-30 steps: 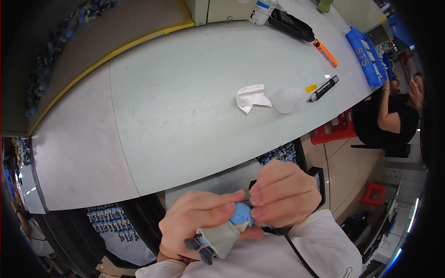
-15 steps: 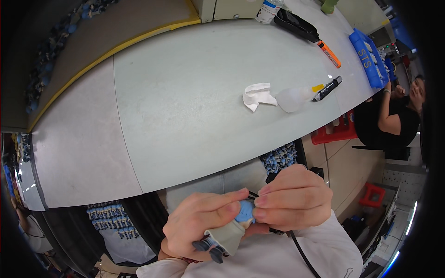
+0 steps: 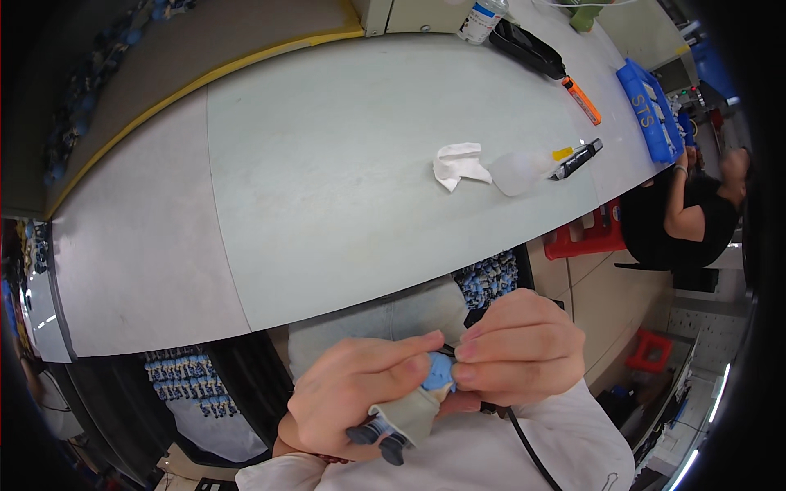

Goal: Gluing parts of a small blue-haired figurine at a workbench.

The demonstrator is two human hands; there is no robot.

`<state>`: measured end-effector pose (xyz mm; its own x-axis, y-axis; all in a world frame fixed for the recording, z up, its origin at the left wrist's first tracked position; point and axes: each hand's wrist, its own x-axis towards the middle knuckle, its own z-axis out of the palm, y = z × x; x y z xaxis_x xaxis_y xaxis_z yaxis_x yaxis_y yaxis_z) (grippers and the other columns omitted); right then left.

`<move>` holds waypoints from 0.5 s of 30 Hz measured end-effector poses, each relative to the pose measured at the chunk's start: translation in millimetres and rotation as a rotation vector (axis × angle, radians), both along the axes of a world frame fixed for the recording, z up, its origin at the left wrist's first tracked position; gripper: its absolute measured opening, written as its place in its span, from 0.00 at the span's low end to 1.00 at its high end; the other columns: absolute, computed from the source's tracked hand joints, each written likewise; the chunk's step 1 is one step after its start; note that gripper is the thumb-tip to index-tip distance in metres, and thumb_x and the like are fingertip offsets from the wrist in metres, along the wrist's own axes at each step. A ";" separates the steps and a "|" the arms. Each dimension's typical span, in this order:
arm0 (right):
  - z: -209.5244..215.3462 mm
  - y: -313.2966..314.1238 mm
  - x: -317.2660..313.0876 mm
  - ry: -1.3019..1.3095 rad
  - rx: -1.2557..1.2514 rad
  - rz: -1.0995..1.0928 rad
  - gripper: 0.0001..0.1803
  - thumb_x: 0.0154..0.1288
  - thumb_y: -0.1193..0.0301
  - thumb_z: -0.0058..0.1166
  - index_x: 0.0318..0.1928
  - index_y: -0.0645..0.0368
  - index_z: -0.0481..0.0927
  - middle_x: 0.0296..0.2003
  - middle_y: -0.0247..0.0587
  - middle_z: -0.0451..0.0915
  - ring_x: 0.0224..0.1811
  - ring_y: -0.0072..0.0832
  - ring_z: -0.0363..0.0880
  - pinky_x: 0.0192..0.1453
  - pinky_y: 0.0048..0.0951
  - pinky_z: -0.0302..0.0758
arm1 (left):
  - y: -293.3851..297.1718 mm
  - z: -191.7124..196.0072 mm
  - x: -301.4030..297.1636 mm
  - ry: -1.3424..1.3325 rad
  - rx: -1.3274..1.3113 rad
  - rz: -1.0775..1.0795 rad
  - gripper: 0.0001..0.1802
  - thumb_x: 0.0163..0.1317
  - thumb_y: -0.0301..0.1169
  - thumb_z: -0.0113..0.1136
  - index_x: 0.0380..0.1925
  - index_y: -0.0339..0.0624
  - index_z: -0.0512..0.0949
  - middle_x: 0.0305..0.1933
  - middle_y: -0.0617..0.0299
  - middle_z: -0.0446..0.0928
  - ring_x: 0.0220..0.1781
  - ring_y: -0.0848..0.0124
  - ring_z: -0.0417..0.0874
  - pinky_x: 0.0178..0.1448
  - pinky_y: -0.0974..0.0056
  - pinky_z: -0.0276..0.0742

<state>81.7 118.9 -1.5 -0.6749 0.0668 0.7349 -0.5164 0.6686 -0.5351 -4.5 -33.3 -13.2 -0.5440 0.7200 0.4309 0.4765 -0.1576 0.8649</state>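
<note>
A pale tabletop carries a crumpled white tissue and a black marker. Below its near edge, the left hand and right hand both close their fingers on a small figurine, seemingly blue-headed.

Both hands are bare: the left hand and the right hand wear no gloves. White long sleeves cover both forearms, loose, plain, with creased cuffs near the wrists.
</note>
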 end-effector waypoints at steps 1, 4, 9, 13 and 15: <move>0.2 -0.9 0.2 -0.001 -0.011 -0.001 0.10 0.38 0.79 0.59 0.27 0.66 0.80 0.29 0.41 0.78 0.30 0.28 0.76 0.30 0.22 0.73 | 0.0 0.7 0.2 -0.001 0.000 0.002 0.37 0.22 0.33 0.78 0.35 0.38 0.66 0.31 0.49 0.76 0.31 0.66 0.79 0.30 0.70 0.75; 1.0 -2.2 0.5 -0.008 -0.023 -0.007 0.10 0.38 0.79 0.59 0.27 0.66 0.80 0.29 0.41 0.78 0.30 0.28 0.76 0.30 0.22 0.73 | 0.1 3.5 0.2 -0.002 0.002 0.015 0.36 0.21 0.33 0.78 0.32 0.37 0.66 0.29 0.49 0.76 0.30 0.66 0.80 0.29 0.70 0.75; -0.1 -2.3 0.8 -0.010 -0.012 -0.024 0.10 0.38 0.78 0.60 0.27 0.66 0.80 0.29 0.41 0.78 0.30 0.29 0.76 0.30 0.22 0.73 | 1.1 1.3 0.0 -0.002 0.011 0.018 0.36 0.20 0.34 0.78 0.31 0.38 0.65 0.25 0.54 0.74 0.29 0.65 0.80 0.28 0.70 0.75; 1.7 -2.1 -0.1 -0.015 -0.027 -0.008 0.10 0.38 0.78 0.60 0.27 0.66 0.80 0.29 0.41 0.78 0.30 0.28 0.76 0.30 0.22 0.73 | -0.1 2.6 0.1 -0.013 0.007 0.018 0.36 0.20 0.33 0.78 0.31 0.38 0.66 0.26 0.55 0.73 0.29 0.64 0.80 0.28 0.70 0.74; 2.6 -3.1 -0.1 -0.021 -0.023 -0.003 0.10 0.37 0.78 0.60 0.27 0.65 0.80 0.29 0.40 0.78 0.30 0.28 0.76 0.30 0.22 0.73 | -1.0 4.1 1.0 -0.002 -0.016 0.042 0.37 0.20 0.33 0.78 0.32 0.39 0.65 0.26 0.57 0.73 0.29 0.64 0.80 0.27 0.69 0.74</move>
